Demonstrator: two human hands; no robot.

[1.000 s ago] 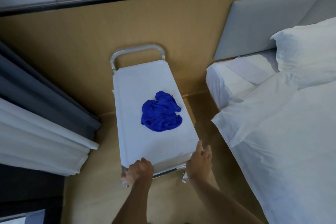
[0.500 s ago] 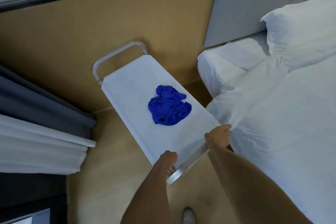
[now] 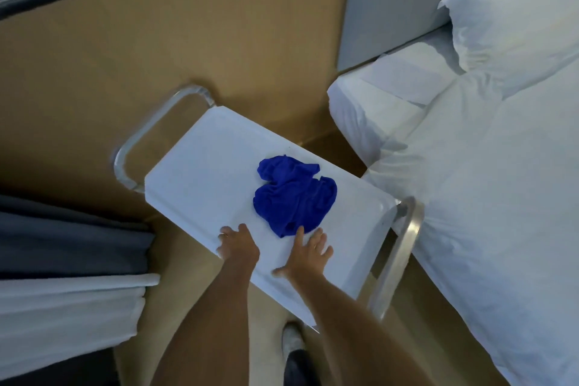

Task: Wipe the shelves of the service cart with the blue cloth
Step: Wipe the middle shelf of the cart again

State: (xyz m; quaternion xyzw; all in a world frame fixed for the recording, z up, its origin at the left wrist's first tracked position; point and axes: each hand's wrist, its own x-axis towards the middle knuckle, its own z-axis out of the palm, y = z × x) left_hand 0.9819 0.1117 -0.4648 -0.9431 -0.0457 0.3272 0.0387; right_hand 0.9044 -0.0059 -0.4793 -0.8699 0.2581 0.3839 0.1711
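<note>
Service cart [image 3: 200, 172] long axis running upper-left to lower-right, crumpled blue cloth [image 3: 294, 196] on top shelf, left hand [image 3: 238, 245] flat on the shelf edge, right hand [image 3: 308, 255] spread, fingertips at cloth.

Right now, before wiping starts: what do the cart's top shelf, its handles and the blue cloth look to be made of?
Top shelf: smooth white panel, likely plastic or coated board; a glossy highlight shows near its corner.
Handles: bare metal tube, probably steel or aluminium, with a silvery brushed sheen.
Blue cloth: soft matte fabric, possibly microfibre; it lies crumpled in folds.
</note>
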